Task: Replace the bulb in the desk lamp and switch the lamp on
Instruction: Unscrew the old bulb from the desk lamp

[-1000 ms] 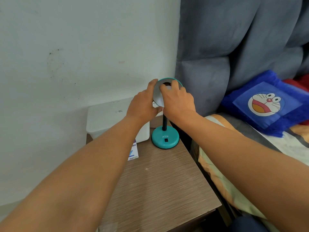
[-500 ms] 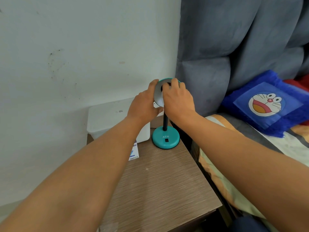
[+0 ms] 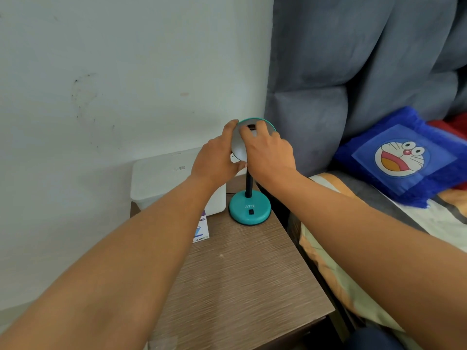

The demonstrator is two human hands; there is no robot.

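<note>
Nearest, the brown tabletop [image 3: 240, 286] carries the teal desk lamp [image 3: 249, 207] at its far right corner, stem upright, shade [image 3: 238, 150] opening tipped toward the camera. The left hand [image 3: 214, 160] clasps the shade's left rim. The right hand [image 3: 269, 154] reaches inside, fingers [image 3: 261, 127] curled; the bulb is hidden, so their hold is unclear. Behind stands a white box [image 3: 161, 178].

1. A pale scuffed wall [image 3: 113, 72] fills the upper left.
2. A grey padded headboard [image 3: 353, 59] occupies the upper right.
3. A wood-grain bedside table [image 3: 247, 286] sits at lower centre.
4. A blue cartoon cushion [image 3: 401, 157] lies at right.
</note>
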